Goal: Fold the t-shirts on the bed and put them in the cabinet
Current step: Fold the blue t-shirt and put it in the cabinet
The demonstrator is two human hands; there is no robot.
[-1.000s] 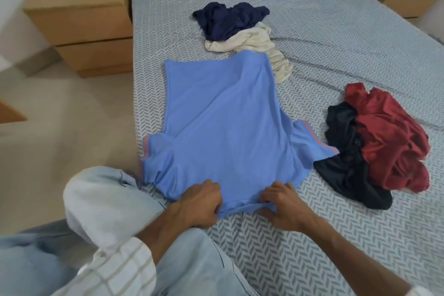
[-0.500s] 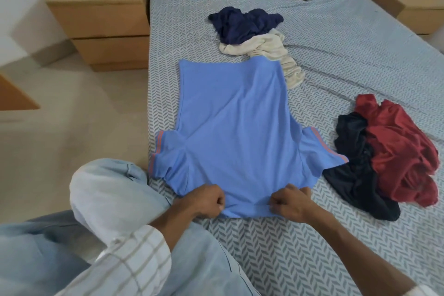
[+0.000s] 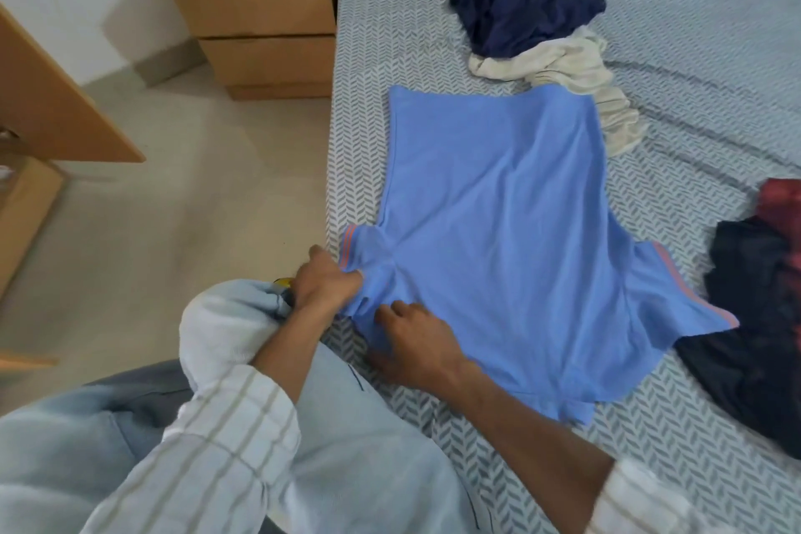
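Right now the blue t-shirt point(image 3: 498, 221) lies spread flat on the bed point(image 3: 693, 35), collar end toward the person, hem pointing at the pillows. The left hand point(image 3: 325, 282) pinches the sleeve nearest the bed's edge, fingers curled into the cloth. The right hand point(image 3: 416, 343) rests just beside it on the shoulder area, fingers fairly straight and pressing the fabric down, gripping nothing.

By my reckoning the work is barely begun. This shirt is smoothed out but shows no fold yet; the sleeve looks about to be turned inward as the first one. Beyond its hem a navy garment point(image 3: 524, 13) and a cream garment point(image 3: 576, 74) sit crumpled together, the cream one touching the blue hem. Off to the right a dark garment point(image 3: 754, 317) and a red garment point(image 3: 780, 199) are heaped, the dark one against the far sleeve. None of these is folded, and nothing seems to have gone to storage.

A wooden bedside drawer unit point(image 3: 255, 9) stands by the bed; whether that, or the wood panel point(image 3: 47, 100) at the left edge, is the cabinet I cannot tell.
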